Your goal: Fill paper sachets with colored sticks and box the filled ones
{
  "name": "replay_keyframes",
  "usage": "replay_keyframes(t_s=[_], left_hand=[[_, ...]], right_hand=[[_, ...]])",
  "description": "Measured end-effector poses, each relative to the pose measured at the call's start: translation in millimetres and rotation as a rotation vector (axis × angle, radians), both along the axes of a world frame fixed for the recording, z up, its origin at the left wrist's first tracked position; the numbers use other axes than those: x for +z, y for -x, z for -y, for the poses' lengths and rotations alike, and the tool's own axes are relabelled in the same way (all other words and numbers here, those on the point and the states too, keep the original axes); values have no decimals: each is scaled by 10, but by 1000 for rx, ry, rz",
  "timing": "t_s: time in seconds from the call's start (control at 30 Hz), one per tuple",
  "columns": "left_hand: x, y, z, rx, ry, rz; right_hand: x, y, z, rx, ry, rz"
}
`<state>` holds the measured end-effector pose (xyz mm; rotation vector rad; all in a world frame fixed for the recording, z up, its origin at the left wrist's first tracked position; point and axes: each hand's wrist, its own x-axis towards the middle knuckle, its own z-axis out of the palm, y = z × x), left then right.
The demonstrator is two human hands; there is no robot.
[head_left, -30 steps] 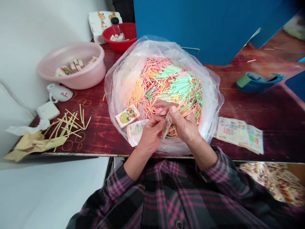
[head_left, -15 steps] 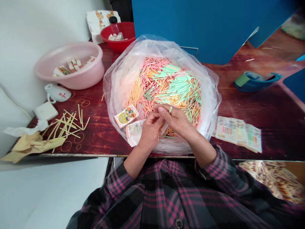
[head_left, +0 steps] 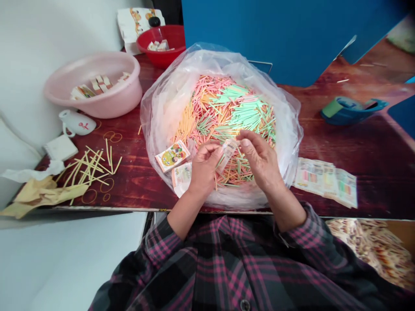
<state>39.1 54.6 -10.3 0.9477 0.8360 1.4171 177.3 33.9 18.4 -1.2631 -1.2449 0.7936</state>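
A clear plastic bag (head_left: pixel 162 108) lies open on the table, heaped with pink, green and orange sticks (head_left: pixel 227 108). Over its near side my left hand (head_left: pixel 202 168) and my right hand (head_left: pixel 259 162) pinch a small clear packet (head_left: pixel 228 151) between them, each by one edge. A few sticks show inside the packet. Two printed packets (head_left: pixel 173 156) lie on the bag's near left rim, just left of my left hand.
A pink basin (head_left: pixel 94 84) and a red bowl (head_left: pixel 164 41) with small packets stand at the back left. Loose yellow sticks and rubber bands (head_left: pixel 92 166) lie left. A strip of printed packets (head_left: pixel 326 181) lies right, and a blue tape dispenser (head_left: pixel 350 110) sits beyond it.
My hands have drawn apart and risen a little. The small packet, which was tucked between the fingers, now stretches in plain view between both hands.
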Motion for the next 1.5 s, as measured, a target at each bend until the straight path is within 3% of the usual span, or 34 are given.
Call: replay_keyframes(t_s=[0.13, 0.27, 0.47, 0.63, 0.83, 0.93, 1.0, 1.2, 1.37, 1.43, 1.5], left_hand=[[13, -22, -56, 8, -118, -154], [-4, 36, -44, -85, -44, -115], [-55, 120, -43, -272, 128, -209], [-36, 101, -34, -270, 139, -166], [5, 184, -135, 1, 100, -46], [30, 212, -142, -25, 91, -15], [54, 210, -108, -61, 88, -47], [147, 183, 31, -31, 0, -257], [252, 132, 187, -305, -102, -610], [298, 197, 253, -271, -152, -664], [327, 358, 300, -140, -178, -729]], right_hand=[[-121, -14, -27, 110, 184, -139], [-160, -1, -60, 15, 140, -216], [-166, -40, -84, 5, 47, -139], [-161, -56, -102, 48, 134, -59], [-148, -10, -36, 138, 87, 112], [-154, 29, 72, 245, 45, 231], [-142, 42, 136, 261, 58, 201], [-127, 43, 189, 79, 89, -95], [-93, -66, 307, -48, 102, -136], [-55, -280, 414, -120, 104, -136], [-26, -625, 542, -229, 98, -111]])
